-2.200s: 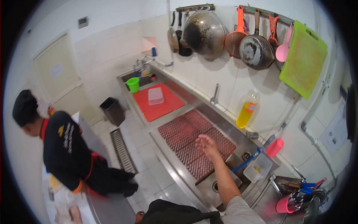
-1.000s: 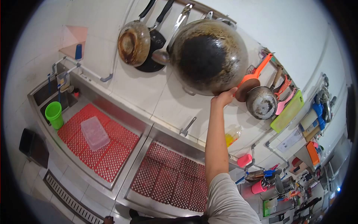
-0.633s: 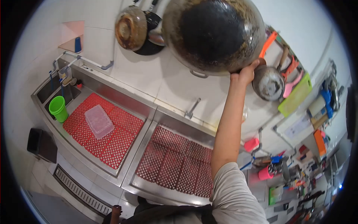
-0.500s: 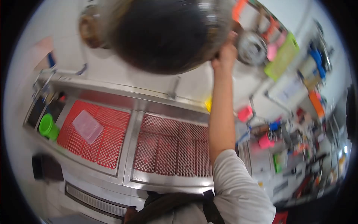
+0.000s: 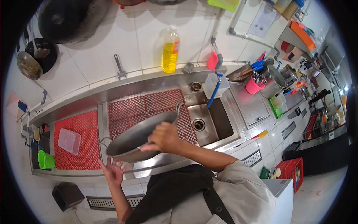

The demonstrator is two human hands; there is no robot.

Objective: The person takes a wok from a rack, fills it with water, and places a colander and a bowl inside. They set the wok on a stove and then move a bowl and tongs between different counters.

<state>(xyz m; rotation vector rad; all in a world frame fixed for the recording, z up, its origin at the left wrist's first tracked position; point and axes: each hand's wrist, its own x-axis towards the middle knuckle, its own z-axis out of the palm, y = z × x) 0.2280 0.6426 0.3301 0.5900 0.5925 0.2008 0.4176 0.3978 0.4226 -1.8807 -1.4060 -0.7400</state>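
Observation:
My right hand (image 5: 165, 137) is closed on the near rim of a large grey metal wok (image 5: 136, 133) with a loop handle on each side. The wok is tilted, its hollow turned up, over the sink counter and the perforated red mat (image 5: 149, 101). Below the wok's left end, my left hand (image 5: 113, 172) has its fingers spread and holds nothing. Its fingertips are close to the wok's underside.
A sink basin (image 5: 220, 123) with a blue-ended tap (image 5: 214, 91) is to the right. A bottle of yellow liquid (image 5: 170, 52) stands at the wall. At left are a plastic tray (image 5: 69, 141) and green bucket (image 5: 46, 159). A blackened wok (image 5: 69, 18) hangs above.
My right hand has come down from beside the large dark wok at the wall and now holds the grey wok over the counter. My left hand has come into view. The view has tilted down.

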